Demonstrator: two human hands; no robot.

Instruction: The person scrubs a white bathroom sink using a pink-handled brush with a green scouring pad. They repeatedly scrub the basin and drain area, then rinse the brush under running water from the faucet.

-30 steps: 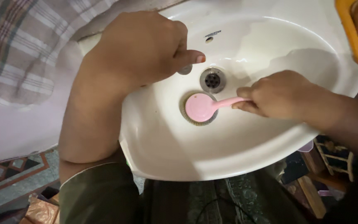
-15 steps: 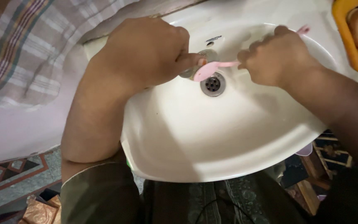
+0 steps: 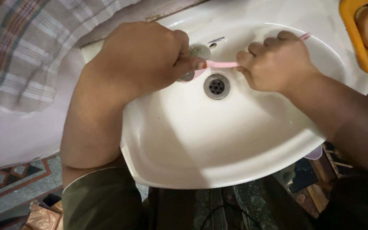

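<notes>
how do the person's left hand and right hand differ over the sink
The left hand pinches a small round metal strainer at its fingertips; the right hand is fisted around a pink brush handle. The left hand covers the brush's head; the right hand grips its far end. Both hover above the drain.

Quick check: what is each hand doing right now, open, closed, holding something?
Left hand: closed on a small round metal strainer, partly hidden, over the white ceramic basin.
Right hand: closed on the pink plastic brush.
</notes>
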